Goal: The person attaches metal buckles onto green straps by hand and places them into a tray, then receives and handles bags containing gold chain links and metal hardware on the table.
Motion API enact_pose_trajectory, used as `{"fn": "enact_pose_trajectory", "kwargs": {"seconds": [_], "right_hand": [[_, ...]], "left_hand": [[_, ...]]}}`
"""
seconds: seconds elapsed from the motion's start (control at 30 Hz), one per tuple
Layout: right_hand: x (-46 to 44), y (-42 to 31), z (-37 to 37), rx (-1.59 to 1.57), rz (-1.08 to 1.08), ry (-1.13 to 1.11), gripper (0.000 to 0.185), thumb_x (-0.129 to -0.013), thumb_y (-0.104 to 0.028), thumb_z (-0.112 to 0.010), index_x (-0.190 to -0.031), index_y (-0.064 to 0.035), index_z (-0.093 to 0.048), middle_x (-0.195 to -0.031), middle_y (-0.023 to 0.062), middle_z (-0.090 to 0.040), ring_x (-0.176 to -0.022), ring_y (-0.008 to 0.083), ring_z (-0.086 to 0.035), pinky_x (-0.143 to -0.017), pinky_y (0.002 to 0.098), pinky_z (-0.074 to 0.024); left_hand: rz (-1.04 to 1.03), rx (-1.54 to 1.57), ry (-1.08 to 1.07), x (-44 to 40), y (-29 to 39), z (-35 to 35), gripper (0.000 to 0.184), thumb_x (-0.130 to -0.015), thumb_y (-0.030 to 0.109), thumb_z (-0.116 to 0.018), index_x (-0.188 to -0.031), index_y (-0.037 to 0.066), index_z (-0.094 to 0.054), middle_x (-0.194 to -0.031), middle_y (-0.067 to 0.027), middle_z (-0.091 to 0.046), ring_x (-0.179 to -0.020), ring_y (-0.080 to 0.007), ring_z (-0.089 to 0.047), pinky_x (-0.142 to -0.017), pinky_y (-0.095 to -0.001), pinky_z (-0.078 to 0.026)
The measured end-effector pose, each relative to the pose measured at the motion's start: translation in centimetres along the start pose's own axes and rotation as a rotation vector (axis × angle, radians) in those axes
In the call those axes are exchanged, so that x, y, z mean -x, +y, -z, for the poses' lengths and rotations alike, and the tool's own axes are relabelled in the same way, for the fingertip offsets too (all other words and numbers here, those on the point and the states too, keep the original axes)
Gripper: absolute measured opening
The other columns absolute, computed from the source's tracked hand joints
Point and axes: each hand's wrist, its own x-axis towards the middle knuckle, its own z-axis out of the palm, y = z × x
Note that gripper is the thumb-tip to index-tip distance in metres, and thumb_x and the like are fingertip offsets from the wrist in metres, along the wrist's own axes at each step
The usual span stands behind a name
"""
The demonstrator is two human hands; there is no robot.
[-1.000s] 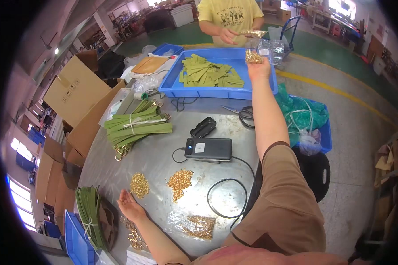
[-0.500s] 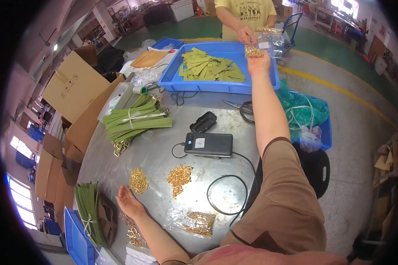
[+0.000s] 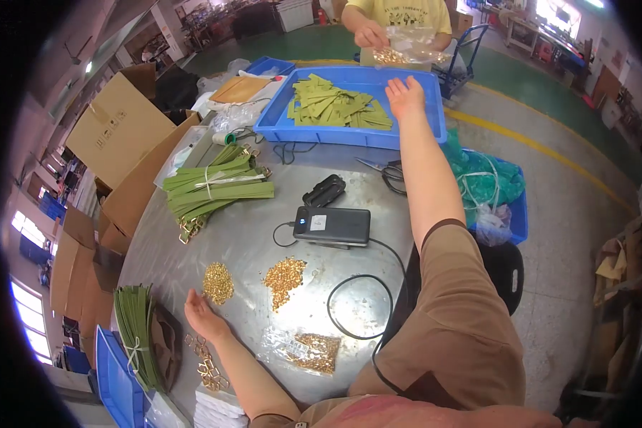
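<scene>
My right hand [image 3: 406,97] reaches out over the far blue tray [image 3: 415,138], palm up and fingers apart, with nothing in it. Just beyond, a co-worker in a yellow shirt holds a clear plastic bag [image 3: 415,48] with gold-coloured pieces in it. My left hand [image 3: 205,320] rests open near the table's left side, beside a small pile of gold-coloured fittings [image 3: 218,283]. A second, more coppery pile [image 3: 284,280] lies to its right. Nearer me is another clear bag [image 3: 318,353] of small gold pieces.
Green strips [image 3: 335,107] fill part of the tray. Bundled green straps [image 3: 217,182], a black power bank [image 3: 332,225] with a looping cable [image 3: 332,303], and scissors [image 3: 386,171] lie on the metal table. Metal rings [image 3: 208,369] and more straps [image 3: 134,328] sit at left.
The bag of gold pieces has left my right palm and is now in the co-worker's hands. My right hand has lowered slightly. My left hand stays beside the small pile.
</scene>
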Motion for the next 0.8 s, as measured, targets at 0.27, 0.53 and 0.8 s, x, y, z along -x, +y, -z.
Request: {"fn": "enact_pose_trajectory", "kwargs": {"seconds": [0.27,0.53,0.8], "right_hand": [[15.5,-5.7,3.3,0.404,-0.116,-0.440,0.042,-0.099,-0.021,-0.052,-0.131,0.0052,-0.048,-0.136,0.0250,-0.050,-0.126,0.0358,-0.052,-0.108,0.0449,-0.0408],[33.8,-14.9,12.5,0.847,-0.353,-0.631,0.035,-0.096,-0.018,-0.055,-0.122,0.0054,-0.056,-0.123,0.0197,-0.062,-0.117,0.0289,-0.060,-0.101,0.0400,-0.0466],[37.5,-14.8,13.3,0.818,-0.515,-0.759,0.029,-0.098,-0.013,-0.052,-0.120,0.0041,-0.059,-0.121,0.0150,-0.063,-0.114,0.0242,-0.061,-0.100,0.0363,-0.0473]], "left_hand": [[-0.280,-0.366,-0.006,1.3,0.8,-2.3,0.034,-0.101,0.021,-0.044,-0.113,-0.006,-0.061,-0.116,-0.0130,-0.063,-0.113,-0.0201,-0.056,-0.101,-0.0324,-0.044],[-0.175,-0.261,0.023,-0.1,1.8,-2.1,0.026,-0.100,0.015,-0.045,-0.099,-0.005,-0.063,-0.102,-0.0138,-0.067,-0.098,-0.0211,-0.063,-0.093,-0.0339,-0.049],[-0.081,-0.101,-0.092,1.1,3.1,-3.4,0.017,-0.089,0.008,-0.052,-0.087,-0.003,-0.066,-0.094,-0.0118,-0.067,-0.092,-0.0208,-0.065,-0.089,-0.0335,-0.051]]}}
